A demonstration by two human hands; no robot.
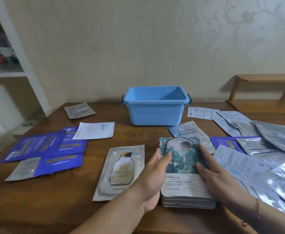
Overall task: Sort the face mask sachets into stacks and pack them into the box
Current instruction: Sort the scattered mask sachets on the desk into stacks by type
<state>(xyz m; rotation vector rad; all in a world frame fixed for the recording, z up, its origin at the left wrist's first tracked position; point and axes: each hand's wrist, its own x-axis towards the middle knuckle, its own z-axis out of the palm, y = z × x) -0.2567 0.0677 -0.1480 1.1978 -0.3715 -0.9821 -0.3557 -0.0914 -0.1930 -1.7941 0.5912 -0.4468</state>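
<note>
- Between the hands: a KISSMWAH sachet stack (185, 173) is squared up on the wooden table (54, 200).
- Left hand (152, 174) is laid flat-fingered against the stack's left edge, thumb on top; right hand (214, 173) is pressed straight-fingered on its right side, probably to align edges.
- Beyond the fingertips: blue plastic box (156, 105), nothing visible inside.
- Just left of the left hand: Bird's Nest sachet (119, 171), lying alone.
- Further left: blue sachets (43, 149), loosely grouped.
- Right of the right hand: silver sachets (265, 149), unsorted, overlapping.

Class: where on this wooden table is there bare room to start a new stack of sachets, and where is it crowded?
Bare wood lies between the blue plastic box, the white sachet and the bottle-print sachet, and along the near-left table edge. The right side is crowded with overlapping silver sachets.
</note>
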